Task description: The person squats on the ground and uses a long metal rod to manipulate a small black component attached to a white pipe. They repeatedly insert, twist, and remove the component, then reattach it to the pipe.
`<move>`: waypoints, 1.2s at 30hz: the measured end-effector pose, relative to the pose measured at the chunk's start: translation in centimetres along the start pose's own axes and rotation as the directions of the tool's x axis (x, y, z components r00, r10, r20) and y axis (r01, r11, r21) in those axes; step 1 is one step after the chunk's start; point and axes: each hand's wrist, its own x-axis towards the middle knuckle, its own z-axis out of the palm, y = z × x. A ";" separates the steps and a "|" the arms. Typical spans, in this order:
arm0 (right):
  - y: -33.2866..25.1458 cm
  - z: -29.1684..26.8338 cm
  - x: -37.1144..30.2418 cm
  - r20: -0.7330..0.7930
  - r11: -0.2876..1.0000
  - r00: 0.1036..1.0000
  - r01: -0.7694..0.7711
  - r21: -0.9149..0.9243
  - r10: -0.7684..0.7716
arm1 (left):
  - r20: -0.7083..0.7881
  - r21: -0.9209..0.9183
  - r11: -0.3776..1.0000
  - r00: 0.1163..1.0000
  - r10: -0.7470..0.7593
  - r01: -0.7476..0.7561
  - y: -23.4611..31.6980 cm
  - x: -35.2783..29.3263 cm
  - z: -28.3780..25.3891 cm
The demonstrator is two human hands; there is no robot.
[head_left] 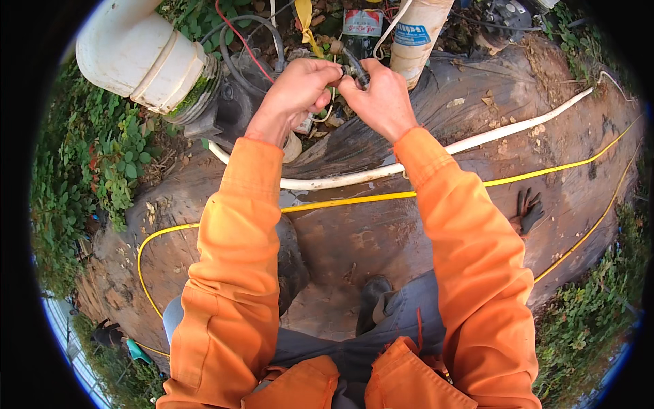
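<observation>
My two hands are close together at the top middle, their fingertips almost meeting. My left hand [296,94] is closed in a pinch; whatever its fingers hold is too small to make out. My right hand [381,101] grips a slim dark rod-shaped piece [355,66] between thumb and forefinger, tilted up and to the left. A thin pale wire [332,108] hangs just below the fingertips. Beyond the hands stands a dark bottle [363,26] with a red and white label. A strip of yellow tape or cloth [306,26] hangs beside it.
A large white pipe elbow [146,65] rises at the left, and an upright white pipe [417,41] stands at the right. A white hose [497,138] and a yellow hose [368,200] cross the muddy sheet. A dark glove [528,210] lies at the right. Leafy plants [112,153] border the left.
</observation>
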 end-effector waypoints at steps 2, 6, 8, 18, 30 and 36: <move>0.0 -0.1 0.0 -0.010 1.000 1.000 0.004 -0.015 -0.004 | 0.026 -0.078 0.997 1.000 -0.012 0.014 0.0 0.2 0.0; -0.1 0.2 -0.3 -0.023 0.999 0.999 0.029 -0.027 -0.029 | 0.017 -0.086 0.996 0.999 -0.031 0.033 -0.2 0.3 -0.3; -0.2 0.5 -0.4 -0.036 0.997 0.999 0.034 -0.063 -0.036 | 0.004 -0.092 0.995 1.000 -0.026 0.027 -0.3 0.3 -0.2; -0.4 -0.6 0.1 -0.082 0.998 0.996 0.029 -0.055 -0.034 | 0.085 -0.373 0.922 0.994 -0.073 0.100 -0.3 0.1 0.0; -0.5 -1.5 0.1 0.007 1.000 1.000 -0.015 -0.004 0.015 | -0.085 0.141 0.975 0.979 0.186 -0.173 -0.2 0.0 1.5; -0.2 -1.7 0.1 0.002 1.000 1.000 -0.006 0.027 0.006 | -0.196 0.407 0.863 0.894 0.403 -0.300 -1.3 -1.0 2.9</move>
